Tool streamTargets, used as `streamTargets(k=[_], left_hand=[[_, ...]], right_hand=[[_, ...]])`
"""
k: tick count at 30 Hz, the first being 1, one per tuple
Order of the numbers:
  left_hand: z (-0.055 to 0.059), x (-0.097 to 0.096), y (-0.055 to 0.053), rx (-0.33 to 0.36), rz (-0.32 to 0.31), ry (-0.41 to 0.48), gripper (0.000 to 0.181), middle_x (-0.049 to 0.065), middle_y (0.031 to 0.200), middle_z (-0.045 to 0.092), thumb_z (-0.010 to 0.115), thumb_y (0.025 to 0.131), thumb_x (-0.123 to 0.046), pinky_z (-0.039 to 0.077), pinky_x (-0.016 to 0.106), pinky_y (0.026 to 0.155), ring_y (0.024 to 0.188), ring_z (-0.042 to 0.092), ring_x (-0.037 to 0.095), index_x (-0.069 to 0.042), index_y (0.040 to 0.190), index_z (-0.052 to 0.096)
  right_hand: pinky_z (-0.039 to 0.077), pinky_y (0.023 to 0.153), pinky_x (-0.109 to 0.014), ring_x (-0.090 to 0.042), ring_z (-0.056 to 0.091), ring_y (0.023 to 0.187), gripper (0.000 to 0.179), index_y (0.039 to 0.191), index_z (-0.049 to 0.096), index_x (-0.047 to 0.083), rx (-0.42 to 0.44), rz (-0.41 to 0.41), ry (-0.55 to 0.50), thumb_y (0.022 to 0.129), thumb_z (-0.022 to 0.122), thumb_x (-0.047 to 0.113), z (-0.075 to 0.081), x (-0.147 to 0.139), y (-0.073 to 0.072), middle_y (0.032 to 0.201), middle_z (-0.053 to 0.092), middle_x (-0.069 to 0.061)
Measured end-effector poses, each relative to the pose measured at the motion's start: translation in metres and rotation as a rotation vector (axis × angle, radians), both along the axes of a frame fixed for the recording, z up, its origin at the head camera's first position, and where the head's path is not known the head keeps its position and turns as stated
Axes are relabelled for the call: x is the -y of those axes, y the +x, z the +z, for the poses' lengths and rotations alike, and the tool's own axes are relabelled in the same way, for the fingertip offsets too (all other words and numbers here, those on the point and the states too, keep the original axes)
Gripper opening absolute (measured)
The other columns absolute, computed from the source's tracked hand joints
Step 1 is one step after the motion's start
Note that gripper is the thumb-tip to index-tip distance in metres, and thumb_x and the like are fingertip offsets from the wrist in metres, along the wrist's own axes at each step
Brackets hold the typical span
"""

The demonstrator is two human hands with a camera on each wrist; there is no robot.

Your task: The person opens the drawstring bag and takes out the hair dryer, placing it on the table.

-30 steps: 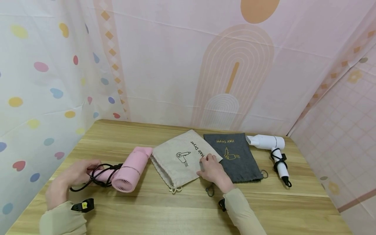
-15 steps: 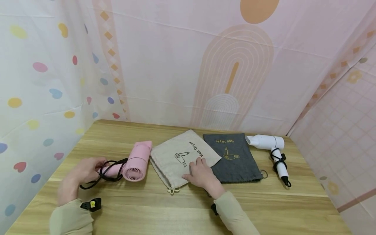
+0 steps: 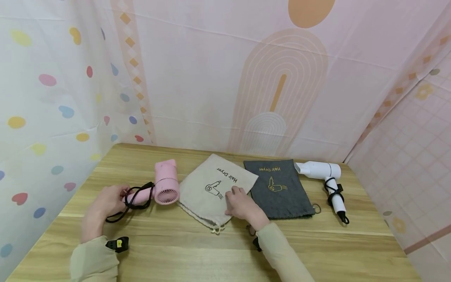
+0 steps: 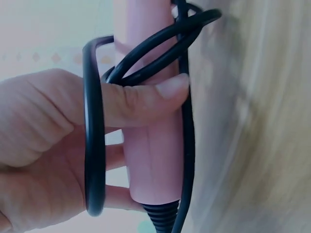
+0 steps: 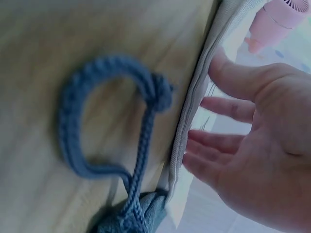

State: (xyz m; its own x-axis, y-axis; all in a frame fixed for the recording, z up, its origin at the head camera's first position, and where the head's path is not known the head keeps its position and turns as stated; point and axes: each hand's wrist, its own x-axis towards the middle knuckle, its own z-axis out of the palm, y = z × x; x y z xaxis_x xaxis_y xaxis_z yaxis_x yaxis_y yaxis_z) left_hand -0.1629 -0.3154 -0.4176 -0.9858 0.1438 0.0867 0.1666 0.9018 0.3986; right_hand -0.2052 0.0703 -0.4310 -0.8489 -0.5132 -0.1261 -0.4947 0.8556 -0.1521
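Note:
My left hand [image 3: 110, 203] grips the handle of a pink hair dryer [image 3: 167, 181], the thumb laid across it in the left wrist view. A black cord [image 4: 165, 39] loops around that handle and over the hand. The dryer's body meets the left edge of a beige drawstring pouch [image 3: 211, 172] printed "Hair Dryer". On the pouch's lower right part rests my right hand [image 3: 243, 203]. The right wrist view shows its thumb and fingers apart, touching the cloth. A dark grey drawstring pouch [image 3: 282, 201] lies partly under the beige one.
A white hair dryer [image 3: 318, 170] with a black cord wound on its handle lies at the right, beside the grey pouch. The wooden table [image 3: 169, 250] ends at patterned cloth walls [image 3: 197, 78] at the back and sides.
The pink dryer has moved right and farther back, up against the beige pouch. The beige pouch has shifted left and turned slightly, while the right hand has moved left and slightly down.

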Motion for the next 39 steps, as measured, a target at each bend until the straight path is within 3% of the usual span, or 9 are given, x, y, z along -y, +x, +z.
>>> streamTargets(k=[3, 6, 9, 12, 16, 23, 29, 34, 39], left_hand=[[0.0, -0.004, -0.001, -0.008, 0.046, -0.001, 0.029, 0.015, 0.078, 0.067, 0.067, 0.058, 0.002, 0.043, 0.037, 0.059, 0.069, 0.057, 0.029, -0.003, 0.086, 0.062], [-0.001, -0.009, -0.002, -0.037, 0.087, -0.001, 0.033, 0.017, 0.076, 0.067, 0.069, 0.056, 0.002, 0.043, 0.04, 0.06, 0.068, 0.057, 0.031, 0.0, 0.088, 0.062], [-0.001, -0.014, -0.002, -0.066, 0.121, 0.011, 0.033, 0.02, 0.078, 0.068, 0.07, 0.057, 0.001, 0.045, 0.045, 0.061, 0.069, 0.059, 0.035, 0.002, 0.089, 0.063], [-0.001, -0.019, -0.003, -0.081, 0.147, 0.014, 0.029, 0.02, 0.076, 0.067, 0.073, 0.058, -0.001, 0.045, 0.046, 0.06, 0.067, 0.059, 0.034, 0.002, 0.085, 0.062], [-0.001, -0.024, -0.004, -0.079, 0.182, 0.018, 0.029, 0.016, 0.07, 0.063, 0.077, 0.059, -0.004, 0.042, 0.041, 0.054, 0.063, 0.055, 0.03, 0.0, 0.081, 0.06], [-0.006, -0.033, -0.007, -0.118, 0.25, 0.054, 0.027, 0.022, 0.072, 0.064, 0.076, 0.06, -0.004, 0.043, 0.045, 0.053, 0.064, 0.058, 0.037, 0.003, 0.082, 0.062], [-0.008, -0.045, -0.009, -0.148, 0.371, 0.079, 0.028, 0.027, 0.075, 0.063, 0.077, 0.06, -0.007, 0.044, 0.052, 0.055, 0.07, 0.059, 0.049, 0.005, 0.082, 0.063], [-0.008, -0.056, -0.011, -0.154, 0.465, 0.081, 0.025, 0.033, 0.079, 0.063, 0.075, 0.062, -0.007, 0.044, 0.053, 0.051, 0.074, 0.059, 0.054, 0.005, 0.079, 0.062], [-0.008, -0.062, -0.014, -0.149, 0.526, 0.087, 0.022, 0.036, 0.08, 0.061, 0.071, 0.064, -0.005, 0.041, 0.05, 0.044, 0.07, 0.059, 0.054, 0.007, 0.08, 0.061]], right_hand=[[0.045, 0.099, -0.04, -0.031, 0.044, 0.128, 0.047, 0.126, 0.057, 0.01, -0.007, 0.025, 0.005, 0.084, 0.072, 0.021, 0.001, -0.001, -0.003, 0.133, 0.048, -0.015], [0.05, 0.087, -0.036, -0.029, 0.047, 0.121, 0.043, 0.126, 0.06, 0.013, -0.057, 0.044, 0.01, 0.084, 0.07, 0.011, 0.001, 0.0, -0.004, 0.118, 0.052, -0.011], [0.049, 0.078, -0.035, -0.029, 0.05, 0.113, 0.036, 0.124, 0.062, 0.013, -0.087, 0.036, -0.011, 0.088, 0.065, 0.011, 0.0, 0.001, -0.003, 0.106, 0.052, -0.01], [0.049, 0.088, -0.04, -0.032, 0.049, 0.118, 0.039, 0.128, 0.059, 0.012, -0.058, 0.009, -0.043, 0.092, 0.062, 0.027, -0.001, 0.001, -0.001, 0.118, 0.054, -0.013], [0.045, 0.099, -0.045, -0.034, 0.046, 0.125, 0.054, 0.133, 0.053, 0.012, -0.01, -0.006, -0.043, 0.088, 0.063, 0.04, -0.002, -0.001, -0.001, 0.135, 0.048, -0.017], [0.04, 0.107, -0.044, -0.034, 0.039, 0.136, 0.051, 0.137, 0.05, 0.014, 0.056, 0.013, -0.028, 0.089, 0.065, 0.024, -0.003, -0.005, -0.009, 0.148, 0.038, -0.018], [0.042, 0.104, -0.042, -0.033, 0.034, 0.14, 0.051, 0.137, 0.049, 0.012, 0.108, 0.031, -0.074, 0.089, 0.064, 0.008, -0.003, -0.009, -0.016, 0.153, 0.032, -0.018], [0.045, 0.097, -0.039, -0.03, 0.029, 0.143, 0.053, 0.139, 0.048, 0.014, 0.16, -0.008, -0.099, 0.088, 0.062, 0.004, -0.001, -0.012, -0.018, 0.156, 0.027, -0.014], [0.043, 0.101, -0.04, -0.029, 0.027, 0.144, 0.054, 0.139, 0.048, 0.016, 0.183, -0.039, -0.11, 0.088, 0.062, 0.004, 0.001, -0.013, -0.018, 0.157, 0.025, -0.012]])
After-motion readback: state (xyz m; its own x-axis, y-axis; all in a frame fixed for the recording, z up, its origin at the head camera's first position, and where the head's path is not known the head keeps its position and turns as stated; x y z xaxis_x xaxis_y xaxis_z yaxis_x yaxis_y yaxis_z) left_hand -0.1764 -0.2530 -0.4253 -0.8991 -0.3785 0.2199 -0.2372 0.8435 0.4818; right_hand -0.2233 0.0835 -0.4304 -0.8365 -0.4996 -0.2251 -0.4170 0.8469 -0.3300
